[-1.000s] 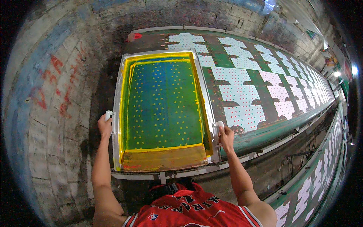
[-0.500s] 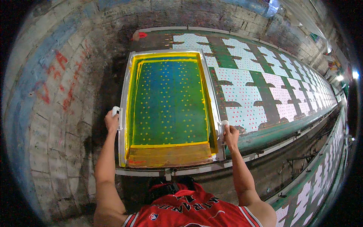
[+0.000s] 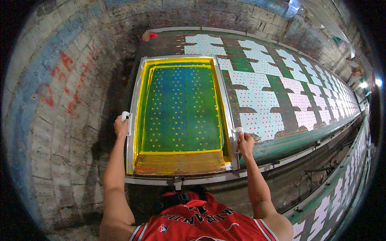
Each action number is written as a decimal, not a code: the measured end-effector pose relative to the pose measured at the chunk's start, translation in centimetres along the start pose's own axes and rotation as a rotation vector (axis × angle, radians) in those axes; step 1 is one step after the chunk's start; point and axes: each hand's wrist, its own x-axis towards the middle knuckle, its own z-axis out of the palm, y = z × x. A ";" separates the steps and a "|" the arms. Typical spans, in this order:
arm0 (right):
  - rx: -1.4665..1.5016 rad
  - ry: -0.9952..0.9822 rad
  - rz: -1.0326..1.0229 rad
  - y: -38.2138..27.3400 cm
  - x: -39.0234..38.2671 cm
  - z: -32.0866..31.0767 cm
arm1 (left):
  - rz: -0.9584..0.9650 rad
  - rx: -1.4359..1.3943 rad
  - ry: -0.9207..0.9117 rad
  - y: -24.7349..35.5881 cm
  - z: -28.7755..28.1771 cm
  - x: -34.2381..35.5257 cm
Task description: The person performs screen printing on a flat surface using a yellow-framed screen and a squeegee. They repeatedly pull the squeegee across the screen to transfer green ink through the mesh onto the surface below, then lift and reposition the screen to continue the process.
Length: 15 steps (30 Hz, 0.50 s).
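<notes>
One white handle (image 3: 127, 117) is gripped by the left hand (image 3: 120, 126), fingers curled closed, at nine o'clock on a metal frame (image 3: 226, 100). A second white handle (image 3: 239, 130) is held in the closed right hand (image 3: 245, 144), between three and four o'clock on the same frame. The frame is held over the near end of a long green table (image 3: 261, 149), close to the middle of the view; whether its underside is touching the table cannot be told. Inside it, a green and blue screen (image 3: 183, 110) is dotted with yellow and edged in yellow, and a brown strip (image 3: 181, 162) is set at its six o'clock end.

Pale cloth pieces (image 3: 257, 100) with red and green dots are spread in two rows along the table, from twelve round to three o'clock. More pale pieces (image 3: 323, 211) are laid on another green table (image 3: 299, 210) toward four o'clock. Lamps (image 3: 378, 82) are lit between two and three o'clock. A block wall (image 3: 36, 136) is seen at nine o'clock, with red marks (image 3: 63, 63) painted on it toward ten. At six o'clock, a red sleeveless shirt (image 3: 193, 223) is worn.
</notes>
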 end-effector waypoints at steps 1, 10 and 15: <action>-0.012 0.019 -0.020 0.8 0.3 0.1 | -0.008 0.043 0.001 -0.2 0.2 0.0; -0.082 -0.042 -0.013 1.1 1.0 -0.5 | -0.044 0.106 -0.062 0.8 -0.2 -0.5; -0.859 0.060 -0.379 -6.1 -2.6 -2.3 | 0.012 0.227 -0.058 1.8 -1.0 -1.1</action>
